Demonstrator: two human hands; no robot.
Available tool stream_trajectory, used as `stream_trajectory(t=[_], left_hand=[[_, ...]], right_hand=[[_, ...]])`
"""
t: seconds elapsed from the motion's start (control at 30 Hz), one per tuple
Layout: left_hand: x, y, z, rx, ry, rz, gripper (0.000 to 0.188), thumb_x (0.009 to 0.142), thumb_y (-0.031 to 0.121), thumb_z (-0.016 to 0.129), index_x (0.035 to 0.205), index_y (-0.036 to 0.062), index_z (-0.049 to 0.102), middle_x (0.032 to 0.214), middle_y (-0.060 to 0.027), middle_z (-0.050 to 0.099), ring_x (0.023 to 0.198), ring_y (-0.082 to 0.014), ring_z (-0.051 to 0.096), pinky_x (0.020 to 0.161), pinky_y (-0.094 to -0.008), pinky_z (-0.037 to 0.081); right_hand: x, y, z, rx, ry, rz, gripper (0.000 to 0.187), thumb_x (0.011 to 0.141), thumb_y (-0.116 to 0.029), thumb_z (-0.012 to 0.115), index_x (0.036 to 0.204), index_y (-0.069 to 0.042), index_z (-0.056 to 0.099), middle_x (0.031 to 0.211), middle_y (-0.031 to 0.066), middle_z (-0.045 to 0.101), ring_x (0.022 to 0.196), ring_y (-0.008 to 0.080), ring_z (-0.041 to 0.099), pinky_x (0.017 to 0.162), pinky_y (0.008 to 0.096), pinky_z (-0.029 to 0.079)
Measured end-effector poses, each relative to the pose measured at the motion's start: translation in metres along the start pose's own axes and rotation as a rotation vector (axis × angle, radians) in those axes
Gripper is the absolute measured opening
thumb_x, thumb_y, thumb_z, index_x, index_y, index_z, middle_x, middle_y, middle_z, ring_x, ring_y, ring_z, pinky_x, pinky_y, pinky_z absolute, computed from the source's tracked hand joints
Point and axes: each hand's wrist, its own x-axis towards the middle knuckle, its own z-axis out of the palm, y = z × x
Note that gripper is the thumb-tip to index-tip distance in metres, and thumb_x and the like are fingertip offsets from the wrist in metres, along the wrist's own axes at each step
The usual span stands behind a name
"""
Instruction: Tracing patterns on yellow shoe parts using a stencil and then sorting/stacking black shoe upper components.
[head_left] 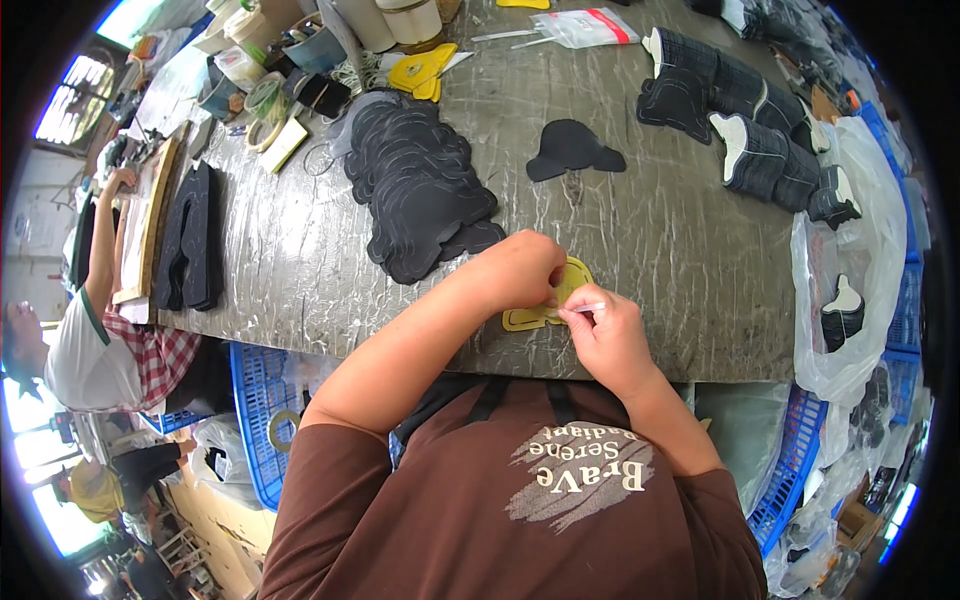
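Note:
A yellow template [524,319] with slots cut in it lies near the table's front edge, partly hidden by both hands. My left hand [530,267] is closed over it, fingers bent down and pressed onto its surface. My right hand [612,335] pinches a thin white pen-like stick [588,308] against the template. Whatever lies under the template is hidden. Beyond my hands is a single black curved piece [573,150]. To the left, a fanned stack of black cut pieces [415,180] carries faint pale outlines.
Tied black bundles [755,155] sit at the right, near a clear plastic bag [850,260]. Another yellow template [420,72], tubs and a tape roll [264,132] stand far left. Black strips [190,235] lie by a wooden frame. A person [90,340] works at the left; blue crates [262,420] flank me.

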Motion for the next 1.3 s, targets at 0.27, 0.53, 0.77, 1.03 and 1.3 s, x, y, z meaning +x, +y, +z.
stream_trajectory(t=[0.27,0.53,0.77,1.03,1.3], left_hand=[[0.000,0.001,-0.001,0.022,-0.008,0.006,0.028,0.069,0.016,0.079,0.088,-0.0006,0.068,0.082,-0.0152,0.069,0.076,-0.0269,0.067,0.068,-0.0352,0.052],[-0.001,0.001,-0.001,0.009,-0.020,-0.004,0.024,0.070,0.011,0.077,0.088,-0.0008,0.068,0.083,-0.0154,0.070,0.077,-0.0270,0.068,0.070,-0.0352,0.053],[-0.001,0.004,-0.002,0.023,-0.016,-0.021,0.025,0.069,0.011,0.077,0.089,-0.0011,0.068,0.084,-0.0156,0.070,0.079,-0.0278,0.068,0.070,-0.0355,0.053],[0.000,0.001,0.001,0.031,-0.013,0.017,0.024,0.070,0.012,0.077,0.088,-0.0008,0.067,0.082,-0.0158,0.069,0.077,-0.0279,0.068,0.070,-0.0359,0.053],[-0.001,0.002,0.000,0.022,-0.014,0.003,0.026,0.070,0.010,0.077,0.089,-0.0018,0.066,0.083,-0.0156,0.069,0.078,-0.0282,0.068,0.070,-0.0360,0.053]], right_hand=[[-0.001,-0.002,-0.004,-0.011,-0.027,0.033,0.013,0.081,-0.003,0.067,0.083,-0.005,0.054,0.072,0.0137,0.062,0.069,0.0348,0.062,0.060,0.0425,0.047],[-0.002,0.000,-0.010,-0.051,-0.005,0.075,0.012,0.081,0.000,0.066,0.083,-0.002,0.055,0.073,0.0142,0.062,0.064,0.0296,0.062,0.059,0.0362,0.048],[-0.003,0.003,-0.008,-0.119,0.027,-0.021,0.011,0.082,0.000,0.066,0.083,-0.002,0.055,0.072,0.0128,0.061,0.061,0.0264,0.060,0.057,0.0344,0.047],[-0.007,0.000,-0.015,-0.047,0.013,0.093,0.014,0.081,-0.002,0.067,0.082,-0.004,0.053,0.072,0.0136,0.061,0.069,0.0347,0.060,0.061,0.0423,0.047],[-0.022,0.004,-0.029,-0.005,0.067,0.194,0.011,0.082,0.001,0.065,0.084,-0.002,0.055,0.072,0.0141,0.061,0.062,0.0296,0.061,0.057,0.0358,0.047]])
